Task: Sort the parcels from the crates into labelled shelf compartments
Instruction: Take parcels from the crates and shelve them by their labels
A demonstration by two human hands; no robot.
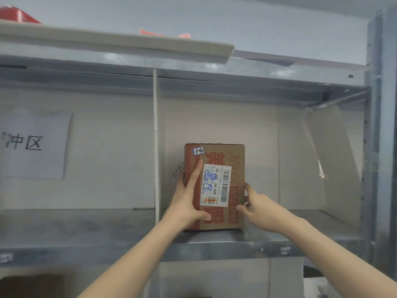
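The box stands upright on the shelf, in the right compartment, just beside the divider. The left hand grips its left edge. The right hand grips its right edge. A paper sign hangs in the left compartment.

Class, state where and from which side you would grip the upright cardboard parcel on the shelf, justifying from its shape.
Grip the parcel by its two side edges, coming from the open front of the shelf. It stands on end, flat-sided, the divider close on its left; left hand and right hand flank it.
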